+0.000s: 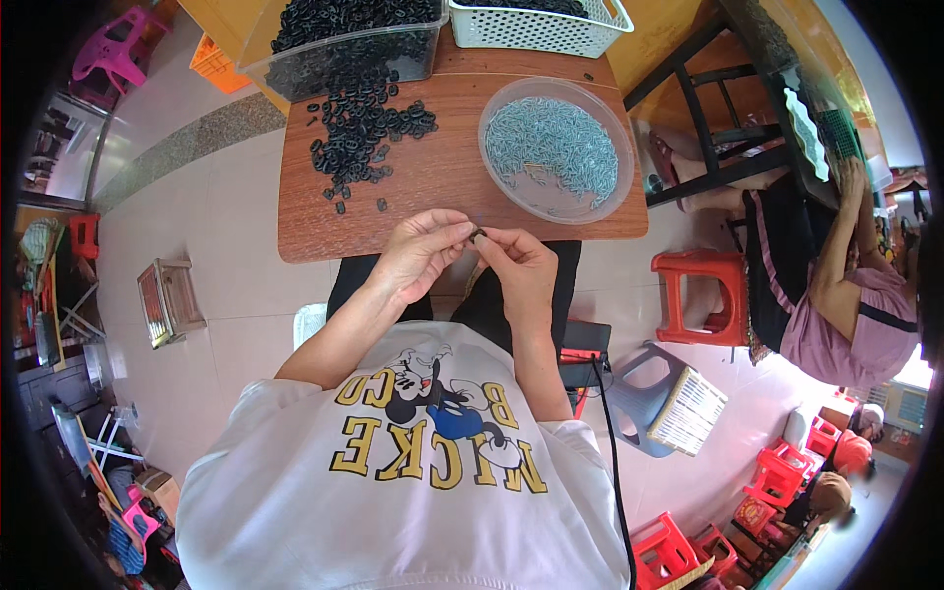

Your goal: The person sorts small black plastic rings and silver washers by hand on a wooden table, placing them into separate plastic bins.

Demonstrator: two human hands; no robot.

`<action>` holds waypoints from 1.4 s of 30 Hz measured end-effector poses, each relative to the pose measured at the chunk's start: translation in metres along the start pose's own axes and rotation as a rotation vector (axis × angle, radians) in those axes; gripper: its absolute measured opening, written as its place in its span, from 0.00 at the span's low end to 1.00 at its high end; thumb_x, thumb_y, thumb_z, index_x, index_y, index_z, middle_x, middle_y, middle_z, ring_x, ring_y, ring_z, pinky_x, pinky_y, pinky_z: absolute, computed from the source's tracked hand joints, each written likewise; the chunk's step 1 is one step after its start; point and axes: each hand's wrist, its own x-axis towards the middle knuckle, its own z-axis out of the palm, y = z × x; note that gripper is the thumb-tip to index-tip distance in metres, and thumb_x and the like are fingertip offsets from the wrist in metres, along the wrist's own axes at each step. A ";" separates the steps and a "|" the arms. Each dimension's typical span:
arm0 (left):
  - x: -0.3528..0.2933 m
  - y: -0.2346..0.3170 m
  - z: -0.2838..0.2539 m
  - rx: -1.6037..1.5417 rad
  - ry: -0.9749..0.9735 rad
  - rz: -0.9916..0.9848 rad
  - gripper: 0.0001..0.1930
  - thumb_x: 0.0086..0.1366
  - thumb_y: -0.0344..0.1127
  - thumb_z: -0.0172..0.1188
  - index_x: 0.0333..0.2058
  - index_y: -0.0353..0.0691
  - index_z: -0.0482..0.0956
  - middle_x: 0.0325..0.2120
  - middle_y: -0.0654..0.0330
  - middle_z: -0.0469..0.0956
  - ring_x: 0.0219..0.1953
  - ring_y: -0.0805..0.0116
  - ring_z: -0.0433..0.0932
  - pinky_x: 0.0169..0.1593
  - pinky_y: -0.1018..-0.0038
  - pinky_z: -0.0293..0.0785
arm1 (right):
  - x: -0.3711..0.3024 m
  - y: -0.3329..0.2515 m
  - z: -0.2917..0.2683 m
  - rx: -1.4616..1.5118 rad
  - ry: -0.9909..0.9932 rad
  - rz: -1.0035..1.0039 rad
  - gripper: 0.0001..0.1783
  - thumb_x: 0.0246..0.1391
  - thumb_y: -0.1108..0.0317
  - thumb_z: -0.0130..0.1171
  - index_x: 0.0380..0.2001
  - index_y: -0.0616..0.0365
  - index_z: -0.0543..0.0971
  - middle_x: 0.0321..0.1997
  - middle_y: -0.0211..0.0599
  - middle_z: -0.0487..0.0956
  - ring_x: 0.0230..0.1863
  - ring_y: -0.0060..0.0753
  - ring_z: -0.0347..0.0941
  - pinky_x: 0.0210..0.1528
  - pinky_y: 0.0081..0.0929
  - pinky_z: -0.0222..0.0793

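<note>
My left hand [425,252] and my right hand [524,273] meet just off the near edge of the brown wooden table [452,147]. Between their pinched fingertips is a small dark plastic piece [476,235], mostly covered by the fingers. Whether a screw is in it, I cannot tell. Beyond my right hand stands a round clear tub [486,160] of small silvery-blue screws [551,143]. A loose heap of small black plastic pieces [369,128] spreads over the table beyond my left hand, a few lying apart toward the near side.
At the table's far side stand a clear bin [408,54] full of black pieces and a white perforated basket [541,31]. A red stool [700,298] and a seated person [855,305] are to the right. A grey-blue chair [639,393] stands behind my right elbow.
</note>
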 end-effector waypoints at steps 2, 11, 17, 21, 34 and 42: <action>-0.001 -0.001 -0.001 -0.002 0.010 -0.007 0.05 0.58 0.24 0.59 0.35 0.37 0.78 0.30 0.61 0.79 0.31 0.75 0.77 0.35 0.83 0.74 | -0.001 0.000 0.000 -0.001 0.007 0.001 0.07 0.47 0.75 0.63 0.32 0.65 0.80 0.24 0.30 0.80 0.23 0.14 0.71 0.25 0.10 0.62; -0.002 -0.006 -0.004 -0.106 0.013 -0.078 0.06 0.59 0.25 0.59 0.36 0.37 0.76 0.31 0.60 0.79 0.32 0.73 0.77 0.35 0.82 0.73 | -0.002 0.002 0.000 -0.049 0.014 -0.018 0.07 0.47 0.75 0.63 0.31 0.66 0.80 0.24 0.30 0.80 0.23 0.14 0.71 0.26 0.11 0.64; -0.003 -0.008 -0.006 -0.139 0.054 -0.113 0.06 0.59 0.26 0.59 0.36 0.38 0.76 0.30 0.61 0.78 0.31 0.74 0.76 0.34 0.83 0.72 | -0.004 0.001 0.000 -0.098 0.008 -0.034 0.07 0.48 0.75 0.63 0.31 0.65 0.80 0.25 0.30 0.80 0.24 0.14 0.71 0.27 0.11 0.66; -0.004 -0.007 -0.007 -0.140 0.040 -0.112 0.06 0.59 0.26 0.59 0.36 0.38 0.76 0.30 0.61 0.78 0.31 0.75 0.76 0.34 0.83 0.72 | -0.006 -0.001 0.001 -0.141 0.007 -0.044 0.06 0.47 0.75 0.63 0.31 0.65 0.80 0.24 0.30 0.79 0.24 0.14 0.71 0.27 0.12 0.66; -0.011 0.000 -0.005 0.316 -0.012 0.132 0.06 0.58 0.24 0.59 0.35 0.36 0.77 0.31 0.59 0.79 0.33 0.74 0.78 0.36 0.82 0.73 | -0.015 -0.005 0.008 -0.248 0.039 -0.056 0.05 0.48 0.73 0.62 0.30 0.63 0.81 0.25 0.31 0.80 0.22 0.15 0.71 0.25 0.12 0.64; -0.007 0.005 -0.012 0.214 -0.029 0.055 0.07 0.58 0.25 0.60 0.37 0.35 0.77 0.32 0.57 0.79 0.34 0.71 0.78 0.38 0.80 0.73 | -0.011 0.011 0.014 0.100 0.043 -0.009 0.06 0.49 0.76 0.61 0.31 0.66 0.80 0.26 0.32 0.80 0.24 0.15 0.72 0.27 0.11 0.65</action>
